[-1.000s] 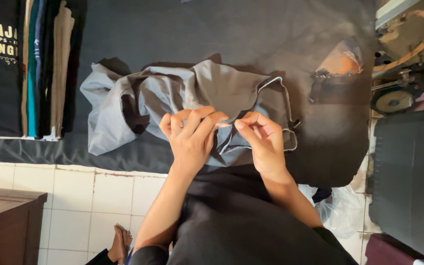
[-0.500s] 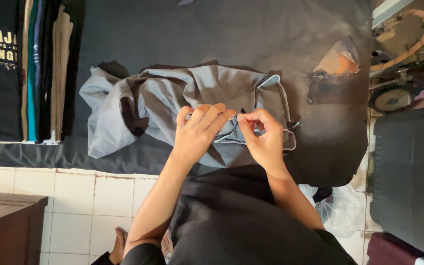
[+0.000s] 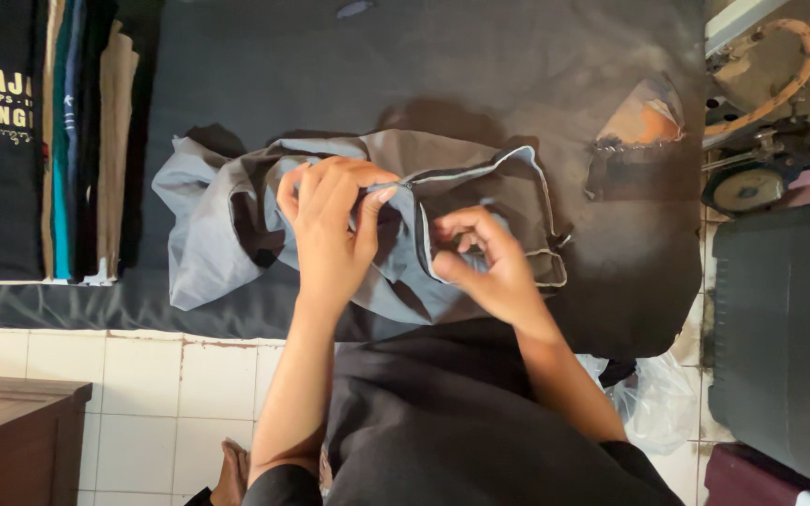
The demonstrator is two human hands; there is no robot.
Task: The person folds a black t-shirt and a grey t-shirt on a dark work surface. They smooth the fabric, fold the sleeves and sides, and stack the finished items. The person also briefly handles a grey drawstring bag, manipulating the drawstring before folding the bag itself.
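Observation:
A crumpled grey garment (image 3: 208, 225) with a zipper and pale seam edges lies on a dark padded surface (image 3: 480, 66). My left hand (image 3: 330, 225) pinches the garment's zipper edge near its middle, fingers curled over the fabric. My right hand (image 3: 485, 258) grips the same edge a little to the right, thumb and fingers closed on the cloth. The two hands are a short way apart, with the zipper line stretched between them. The fabric under both hands is partly hidden.
A stack of folded clothes (image 3: 67, 141) stands at the left on the padded surface. A burnt, torn patch (image 3: 644, 126) marks the cover at the right. Machine parts (image 3: 761, 84) and a dark panel (image 3: 785, 337) lie further right. White floor tiles (image 3: 124, 375) and a wooden cabinet (image 3: 11, 440) are below.
My hands, close together a second ago, have moved apart along the zipper edge. The garment's right part has been pulled flatter and more open.

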